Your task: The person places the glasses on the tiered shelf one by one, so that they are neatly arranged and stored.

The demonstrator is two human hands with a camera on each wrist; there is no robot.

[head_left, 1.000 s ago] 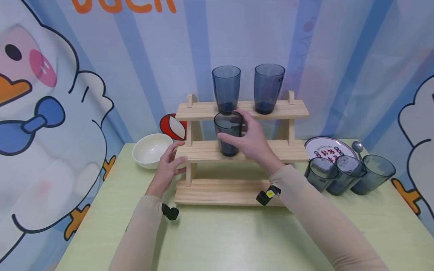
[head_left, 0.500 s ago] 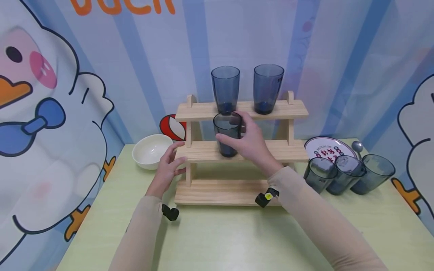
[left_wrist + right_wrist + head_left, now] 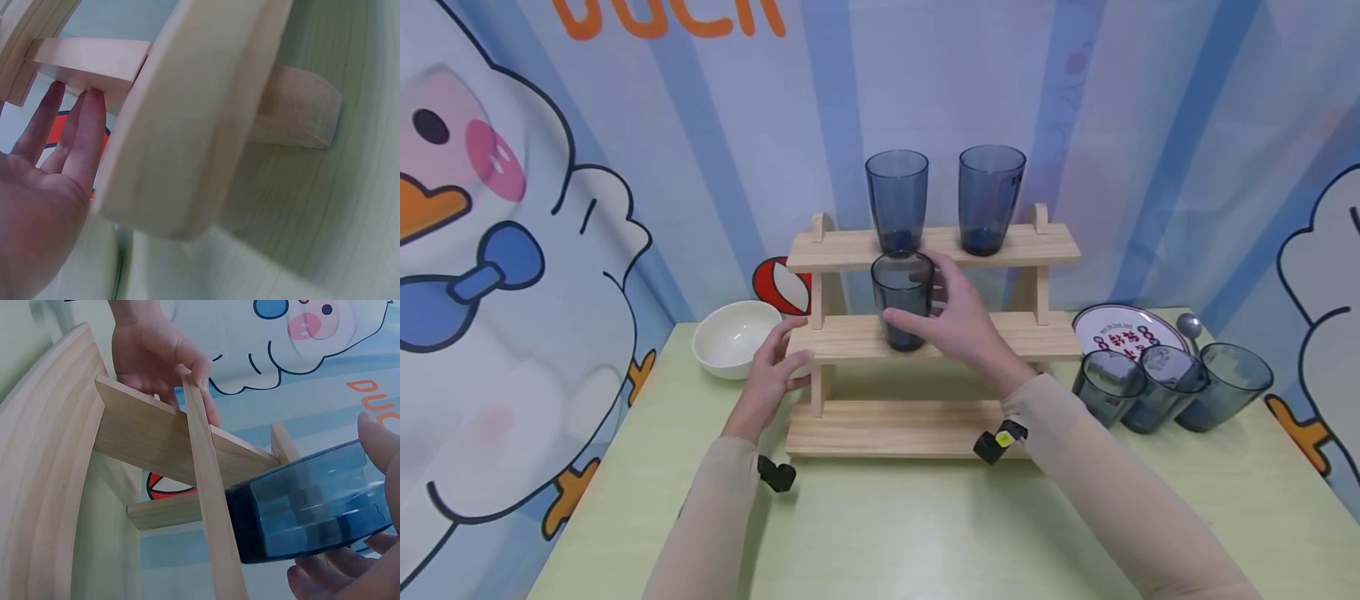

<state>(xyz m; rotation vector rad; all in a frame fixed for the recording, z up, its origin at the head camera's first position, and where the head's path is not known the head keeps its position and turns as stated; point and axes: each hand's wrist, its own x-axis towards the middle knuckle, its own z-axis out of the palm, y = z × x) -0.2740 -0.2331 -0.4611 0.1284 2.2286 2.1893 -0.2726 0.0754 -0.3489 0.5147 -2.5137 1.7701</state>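
Observation:
My right hand (image 3: 958, 321) holds a smoky blue-grey glass tumbler (image 3: 901, 300) upright on the middle shelf of a three-tier wooden rack (image 3: 1000, 333). In the right wrist view, thumb and fingers lie on either side of the tumbler (image 3: 312, 506), whose base is at the board. My left hand (image 3: 766, 379) grips the left end of that same shelf, with fingers above and below the board. Fingertips (image 3: 94, 103) touch the wooden side support in the left wrist view. On the top shelf stand two matching tumblers, one left (image 3: 897, 196) and one right (image 3: 991, 200).
A white bowl (image 3: 730, 337) sits left of the rack, behind my left hand. To the right, three more tumblers (image 3: 1168, 392) stand in a row before a patterned plate (image 3: 1120, 321) and a spoon (image 3: 1190, 325). A cartoon-print curtain (image 3: 722, 125) hangs close behind.
Both hands and the tumbler stay in nearly the same place. My right thumb has shifted slightly on the glass, and the whole scene sits a little lower in the head view.

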